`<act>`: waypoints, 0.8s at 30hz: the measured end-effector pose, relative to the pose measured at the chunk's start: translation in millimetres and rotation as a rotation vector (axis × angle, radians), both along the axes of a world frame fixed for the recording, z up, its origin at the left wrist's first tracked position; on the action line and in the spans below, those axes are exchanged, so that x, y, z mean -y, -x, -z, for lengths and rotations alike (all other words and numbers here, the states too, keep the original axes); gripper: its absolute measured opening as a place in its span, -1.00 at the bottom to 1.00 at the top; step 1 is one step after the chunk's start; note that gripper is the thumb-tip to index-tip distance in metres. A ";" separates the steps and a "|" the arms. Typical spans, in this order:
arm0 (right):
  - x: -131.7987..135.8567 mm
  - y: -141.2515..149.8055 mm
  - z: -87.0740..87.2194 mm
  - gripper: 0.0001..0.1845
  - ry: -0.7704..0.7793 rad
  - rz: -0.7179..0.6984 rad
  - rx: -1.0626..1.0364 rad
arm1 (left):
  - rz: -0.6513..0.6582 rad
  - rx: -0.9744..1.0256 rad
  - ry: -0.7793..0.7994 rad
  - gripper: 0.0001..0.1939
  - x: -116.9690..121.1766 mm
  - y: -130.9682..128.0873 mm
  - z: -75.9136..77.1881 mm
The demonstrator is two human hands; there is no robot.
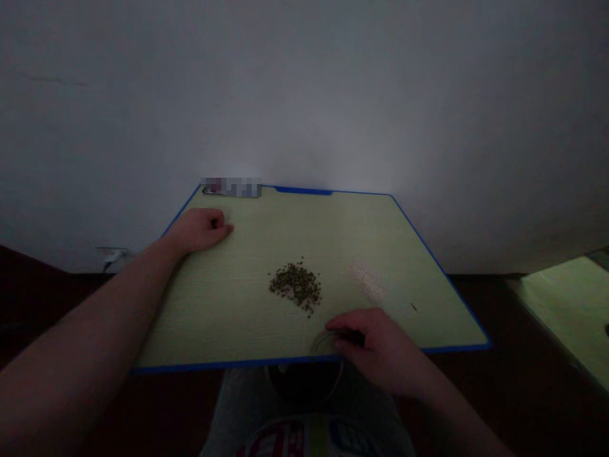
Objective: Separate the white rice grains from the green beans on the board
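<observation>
On the surface, my right grip is holding a clear rounded object; my left grip is clenching. Dark grains are stretching far-left to near-right.

Printed surface at the bottom edge: large red markings and blue markings are seen on either side of a yellow-green stripe; smaller marks are set in a column beside the red; no word can be made out in the dim light
Strip at the board's far left corner: covered by pixelation; any print is hidden
</observation>
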State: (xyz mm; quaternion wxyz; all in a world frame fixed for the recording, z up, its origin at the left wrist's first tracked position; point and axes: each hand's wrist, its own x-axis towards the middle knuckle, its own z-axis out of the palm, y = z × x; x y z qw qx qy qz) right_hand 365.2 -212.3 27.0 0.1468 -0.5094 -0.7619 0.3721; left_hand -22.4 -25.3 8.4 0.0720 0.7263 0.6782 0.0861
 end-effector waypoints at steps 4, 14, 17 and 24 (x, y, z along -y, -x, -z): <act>-0.6 -6.4 1.0 -0.65 0.074 0.037 -0.052 | 0.018 -0.001 -0.016 -0.62 -1.0 1.4 0.8; -19.5 -9.5 12.3 -0.64 -0.074 0.199 -0.064 | 0.023 -0.003 -0.024 -0.63 -0.2 2.0 0.5; -24.7 -4.1 12.4 -0.63 -0.069 0.195 -0.056 | 0.018 0.002 -0.018 -0.63 -0.1 1.7 0.4; -31.9 2.7 6.8 -0.65 -0.067 0.143 -0.029 | 0.024 0.012 -0.019 -0.62 -1.0 1.5 1.1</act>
